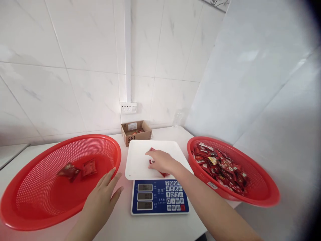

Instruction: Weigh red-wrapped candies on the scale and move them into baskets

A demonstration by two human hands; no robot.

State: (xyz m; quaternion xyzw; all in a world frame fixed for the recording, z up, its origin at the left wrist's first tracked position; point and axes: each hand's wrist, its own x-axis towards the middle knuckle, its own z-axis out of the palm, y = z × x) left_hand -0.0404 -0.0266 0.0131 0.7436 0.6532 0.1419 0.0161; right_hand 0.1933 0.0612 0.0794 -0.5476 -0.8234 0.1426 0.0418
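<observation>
In the head view, your right hand (162, 161) was over the white pan (139, 167) of the scale (160, 201), thumb and forefinger a little apart. Red packets (151, 162) showed on the pan around and under that hand; whether your fingers gripped any, I could not tell. Your left hand (104, 190) was wide, fingers spread and thumb out, at the near-right edge of the left basket (55, 195), with nothing visible in it; I could not tell whether it touched the rim.

Two packets (89, 167) lay in that basket, the left one blurred. On your right, the right basket (263, 190) held a loose heap of packets (225, 169), mostly red. A cardboard box (137, 136) stood behind the pan.

The packets seemed light and soft, with a glossy wrapper likely to slip under a loose pinch. What was inside did not show, so a hard squeeze looked risky. A flat crimped end, where one stuck out, seemed the best hold, or both long edges between thumb and finger.
</observation>
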